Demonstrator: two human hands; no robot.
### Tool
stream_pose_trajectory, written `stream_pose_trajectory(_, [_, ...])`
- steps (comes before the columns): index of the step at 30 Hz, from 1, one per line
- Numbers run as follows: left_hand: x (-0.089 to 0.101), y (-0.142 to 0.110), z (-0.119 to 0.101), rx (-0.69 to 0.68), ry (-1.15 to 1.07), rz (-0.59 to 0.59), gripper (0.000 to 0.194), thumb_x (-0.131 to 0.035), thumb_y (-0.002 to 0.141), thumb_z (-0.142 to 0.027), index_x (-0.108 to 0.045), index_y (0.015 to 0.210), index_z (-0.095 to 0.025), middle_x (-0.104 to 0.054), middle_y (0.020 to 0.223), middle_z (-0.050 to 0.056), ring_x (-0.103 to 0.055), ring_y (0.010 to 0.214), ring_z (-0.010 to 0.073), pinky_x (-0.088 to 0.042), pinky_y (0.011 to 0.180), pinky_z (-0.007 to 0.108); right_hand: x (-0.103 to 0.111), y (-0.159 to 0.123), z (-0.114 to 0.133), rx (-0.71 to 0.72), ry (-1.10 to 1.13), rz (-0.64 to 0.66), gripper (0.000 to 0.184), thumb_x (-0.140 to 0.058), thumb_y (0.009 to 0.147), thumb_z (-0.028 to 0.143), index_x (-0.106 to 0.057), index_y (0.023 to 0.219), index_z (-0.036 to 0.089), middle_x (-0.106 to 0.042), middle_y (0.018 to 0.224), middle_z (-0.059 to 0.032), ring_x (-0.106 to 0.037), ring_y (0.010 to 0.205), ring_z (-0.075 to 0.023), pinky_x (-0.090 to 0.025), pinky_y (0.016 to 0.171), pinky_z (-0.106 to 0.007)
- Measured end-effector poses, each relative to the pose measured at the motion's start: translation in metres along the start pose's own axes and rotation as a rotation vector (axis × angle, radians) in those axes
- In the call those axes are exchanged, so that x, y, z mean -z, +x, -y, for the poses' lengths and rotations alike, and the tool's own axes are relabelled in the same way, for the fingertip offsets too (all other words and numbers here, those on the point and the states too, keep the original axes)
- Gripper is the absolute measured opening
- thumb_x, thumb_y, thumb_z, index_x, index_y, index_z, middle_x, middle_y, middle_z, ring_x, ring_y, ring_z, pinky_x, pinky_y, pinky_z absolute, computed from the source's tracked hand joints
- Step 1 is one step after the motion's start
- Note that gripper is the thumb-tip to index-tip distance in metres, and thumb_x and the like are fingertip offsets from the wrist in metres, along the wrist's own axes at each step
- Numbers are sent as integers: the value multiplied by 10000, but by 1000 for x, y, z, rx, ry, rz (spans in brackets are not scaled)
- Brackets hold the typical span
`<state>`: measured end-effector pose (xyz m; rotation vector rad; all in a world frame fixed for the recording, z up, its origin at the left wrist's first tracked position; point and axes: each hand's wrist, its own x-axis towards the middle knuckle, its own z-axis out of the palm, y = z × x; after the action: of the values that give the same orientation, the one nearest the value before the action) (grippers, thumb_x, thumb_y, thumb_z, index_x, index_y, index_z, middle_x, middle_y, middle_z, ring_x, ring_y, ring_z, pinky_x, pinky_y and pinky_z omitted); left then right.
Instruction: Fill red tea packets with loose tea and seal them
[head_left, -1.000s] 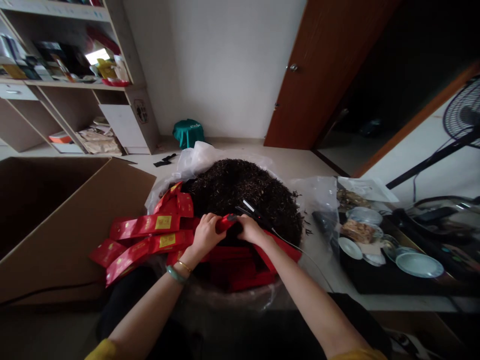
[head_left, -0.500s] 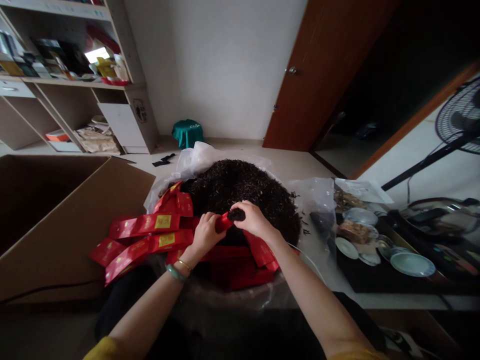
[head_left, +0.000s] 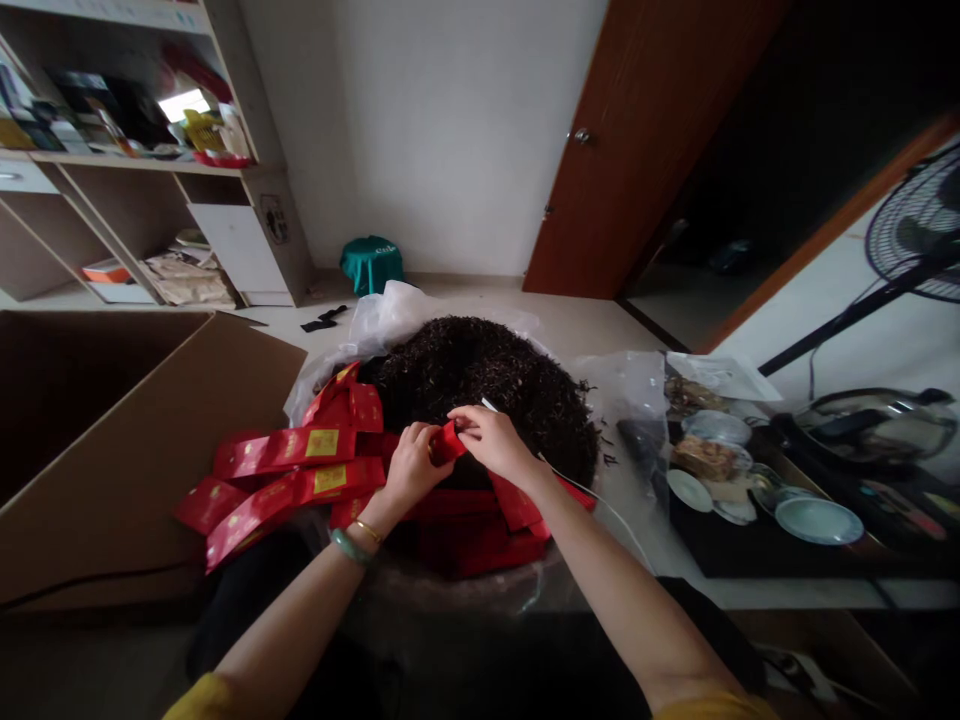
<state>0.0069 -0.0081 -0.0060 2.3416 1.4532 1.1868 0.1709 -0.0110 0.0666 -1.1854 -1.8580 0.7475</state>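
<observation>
My left hand is closed around a small red packet, its open end facing right. At that opening, the fingers of my right hand are closed together. A thin pale piece sticks up behind the right hand; what it belongs to is hidden. Beneath and beyond both hands is a large heap of dark, dry tea leaves in a clear plastic bag. More red packets with gold labels lie piled at the left and front of the heap.
An open cardboard box stands at my left. To the right, a dark tray carries dishes and a glass-lidded pot. Behind are shelves, a green-covered stool, a brown door and a fan.
My right hand has moved slightly left, against the packet's mouth. The dark clump of tea leaves seen at its fingers is out of sight now, and a pale piece shows behind the hand.
</observation>
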Motion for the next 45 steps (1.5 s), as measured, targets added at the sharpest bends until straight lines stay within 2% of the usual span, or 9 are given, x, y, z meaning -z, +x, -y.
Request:
stream_pose_trajectory(7, [-4,1,-4,131,-315,-55,374,-695,671,-275,-510,980,-176,-524,880,21,-570,709,136,-530,558,244,16,-2,7,64,6,-237,231,-479,811,172,-656,957,194,-654,927,-57,-645,815,-142,-557,649,-227])
stream_pose_trajectory(12, [-7,0,-2,123,-341,-53,358,-688,677,-283,-490,957,-180,-503,858,0,-561,670,113,-525,564,237,10,-12,-2,-91,13,-61,261,-603,766,252,-639,1015,179,-619,953,-57,-605,562,-88,-532,498,-223])
stream_pose_trajectory(16, [-8,0,1,105,-273,-44,356,-683,674,-263,-483,957,-183,-505,858,5,-562,706,131,-518,617,259,2,-17,-2,-151,28,-30,166,-625,738,157,-647,902,173,-637,786,-7,-608,539,-97,-530,513,-225])
stream_pose_trajectory(22, [-4,-1,-2,13,-41,-18,399,-686,661,-263,-486,997,-185,-546,914,50,-560,844,208,-498,745,336,-8,-15,10,136,-453,-81,130,-584,801,98,-672,792,193,-693,793,-18,-616,770,-160,-502,728,-286])
stream_pose_trajectory(30, [-1,-2,1,-8,28,2,491,-634,663,-173,-470,1126,-174,-574,975,78,-540,880,231,-473,797,366,-12,-18,30,322,-836,147,254,-567,853,344,-712,763,155,-654,902,-95,-527,907,-234,-473,670,-318])
stream_pose_trajectory(33, [-1,-1,2,-11,27,38,472,-665,643,-215,-508,1086,-181,-568,968,76,-528,886,241,-474,788,373,-13,-19,29,369,-901,179,201,-604,830,300,-713,765,144,-652,898,-100,-515,901,-246,-464,651,-329])
stream_pose_trajectory(37, [-1,1,1,55,-26,25,390,-710,626,-309,-541,955,-187,-543,921,62,-530,863,231,-486,760,363,-4,-16,19,398,-816,65,253,-506,885,196,-676,700,170,-652,814,-71,-520,811,-193,-446,653,-293])
stream_pose_trajectory(41, [-2,2,1,113,-176,85,441,-717,649,-350,-511,1000,-180,-573,915,43,-575,807,193,-499,727,324,15,-14,11,333,-631,-111,281,-476,907,221,-644,686,177,-654,853,-56,-554,781,-151,-449,726,-256])
stream_pose_trajectory(45, [-5,0,-1,121,-194,108,490,-717,653,-311,-491,1074,-203,-616,931,31,-610,811,192,-501,746,328,24,-15,13,219,-580,-44,193,-506,888,211,-661,776,183,-651,859,-49,-589,744,-135,-450,701,-233])
